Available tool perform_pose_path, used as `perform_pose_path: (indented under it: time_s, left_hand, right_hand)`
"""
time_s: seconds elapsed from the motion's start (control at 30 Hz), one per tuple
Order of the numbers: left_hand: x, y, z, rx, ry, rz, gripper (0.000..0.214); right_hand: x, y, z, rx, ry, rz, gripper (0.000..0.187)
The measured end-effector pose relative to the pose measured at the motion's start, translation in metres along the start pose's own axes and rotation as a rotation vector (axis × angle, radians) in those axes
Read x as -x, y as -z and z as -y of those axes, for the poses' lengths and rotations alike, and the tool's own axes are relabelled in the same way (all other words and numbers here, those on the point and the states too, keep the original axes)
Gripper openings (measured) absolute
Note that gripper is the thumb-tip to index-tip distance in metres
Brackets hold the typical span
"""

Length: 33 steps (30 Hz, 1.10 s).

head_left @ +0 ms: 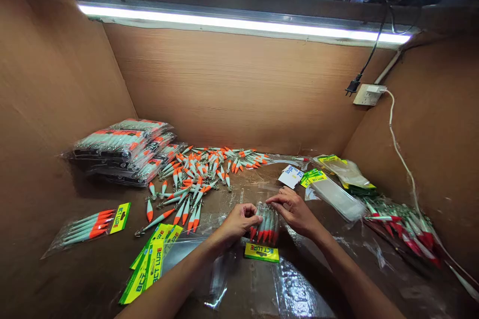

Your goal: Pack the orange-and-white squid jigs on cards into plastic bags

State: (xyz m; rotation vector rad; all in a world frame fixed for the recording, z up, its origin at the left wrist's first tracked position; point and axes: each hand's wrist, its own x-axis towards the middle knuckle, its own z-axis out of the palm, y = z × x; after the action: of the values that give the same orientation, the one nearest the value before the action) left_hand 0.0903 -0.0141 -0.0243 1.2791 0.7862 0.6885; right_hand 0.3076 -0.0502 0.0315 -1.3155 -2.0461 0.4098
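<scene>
In front of me lies a clear plastic bag of fishing lures (266,229), white with red ends, several side by side with their hooks toward the back wall. Its yellow "BCT LURE" header card (262,252) faces me. My left hand (239,222) is closed, thumb and fingers pinching the bag's left side near the hooks. With curled fingers, my right hand (294,209) pinches the bag's far end by the hooks. Left of my left forearm are yellow-green header cards on flat clear bags (149,264). Loose orange-and-white lures (198,179) are heaped beyond my left hand.
Packed lure bundles (123,152) are stacked at left, with one filled bag (90,224) nearer. At right are clear bags (339,197), a paper label (291,176) and red-and-white lures (407,229). A white cable (396,144) hangs from the outlet (366,94).
</scene>
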Motion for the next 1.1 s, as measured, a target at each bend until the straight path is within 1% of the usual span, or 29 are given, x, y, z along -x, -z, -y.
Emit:
perform_pose_path:
  time_s: [0.1,0.17,0.2,0.23,0.3,0.33,0.37,0.4,0.5,0.57,0.67,0.77,0.87,0.97,1.03,1.1]
  left_hand:
    - [0.001,0.000,-0.002,0.047,-0.007,0.027,0.045]
    - [0.000,0.001,-0.003,0.088,-0.024,0.025,0.046]
    - [-0.001,0.003,-0.003,0.107,-0.033,0.017,0.047]
    - [-0.001,0.003,-0.004,0.121,-0.040,0.007,0.047]
    - [-0.003,0.005,-0.004,0.136,-0.047,-0.010,0.049]
    - [-0.003,0.005,-0.005,0.142,-0.044,-0.008,0.049]
    - [-0.003,0.004,-0.006,0.152,-0.041,-0.004,0.050]
    - [-0.002,0.004,-0.006,0.165,-0.038,0.005,0.050]
    - [0.001,0.002,-0.010,0.208,-0.018,0.039,0.052]
    - [0.003,0.000,-0.014,0.229,0.006,0.059,0.056]
    - [0.007,-0.003,-0.019,0.229,0.028,0.091,0.061]
    - [0.009,-0.006,-0.022,0.174,0.013,0.097,0.060]
    - [0.007,-0.005,-0.020,0.128,-0.039,0.056,0.057]
    - [0.004,-0.002,-0.014,0.117,-0.037,-0.006,0.055]
    - [0.003,-0.001,-0.010,0.137,-0.022,-0.033,0.058]
    - [0.004,-0.002,-0.007,0.170,-0.014,-0.034,0.066]
  right_hand:
    - [0.001,0.001,0.002,-0.018,-0.004,-0.005,0.028]
    - [0.001,0.001,0.002,-0.060,-0.017,-0.040,0.029]
    - [0.000,0.001,0.001,-0.090,-0.038,-0.086,0.034]
    - [-0.001,0.000,-0.001,-0.125,-0.075,-0.156,0.043]
    - [-0.004,-0.001,-0.007,-0.222,-0.191,-0.312,0.064]
    - [-0.005,-0.001,-0.011,-0.291,-0.252,-0.354,0.071]
    - [-0.007,-0.001,-0.015,-0.379,-0.305,-0.351,0.075]
    - [-0.008,-0.001,-0.018,-0.476,-0.344,-0.304,0.077]
    - [-0.009,-0.002,-0.021,-0.685,-0.420,-0.057,0.074]
    - [-0.008,-0.004,-0.019,-0.728,-0.463,0.021,0.070]
    - [-0.007,-0.011,-0.013,-0.735,-0.482,0.016,0.068]
    - [-0.006,-0.019,-0.008,-0.722,-0.481,0.035,0.066]
    - [-0.005,-0.026,-0.003,-0.715,-0.470,0.085,0.063]
    - [-0.004,-0.030,0.002,-0.722,-0.426,0.100,0.060]
    - [-0.004,-0.031,0.004,-0.733,-0.409,0.099,0.059]
    - [-0.004,-0.031,0.003,-0.719,-0.415,0.065,0.059]
